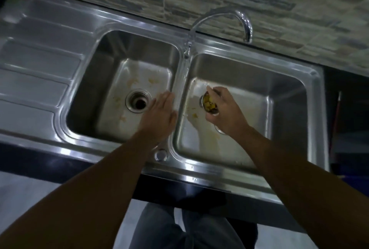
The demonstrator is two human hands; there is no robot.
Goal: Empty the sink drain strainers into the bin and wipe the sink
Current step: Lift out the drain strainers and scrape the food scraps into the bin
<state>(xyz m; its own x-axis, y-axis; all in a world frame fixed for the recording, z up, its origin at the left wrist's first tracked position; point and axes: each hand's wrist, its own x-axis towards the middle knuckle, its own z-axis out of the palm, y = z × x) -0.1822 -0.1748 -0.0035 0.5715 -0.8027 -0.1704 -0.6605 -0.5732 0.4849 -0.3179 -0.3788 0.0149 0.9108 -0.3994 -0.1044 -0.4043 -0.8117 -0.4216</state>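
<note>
Double-bowl stainless sink set in a dark surface, drainboard to the left, gooseneck faucet at the back over the divider. Right hand is over the right bowl, fingers clamped on a drain strainer, tilted, with yellow food scraps inside. Left hand hovers flat above the divider and the left bowl's near-right corner, fingers together and extended, holding nothing. Left bowl drain is open, no strainer in it. Right bowl's drain is mostly hidden under the right wrist. Yellowish residue smeared on both bowl floors. Frame is motion-blurred.
</note>
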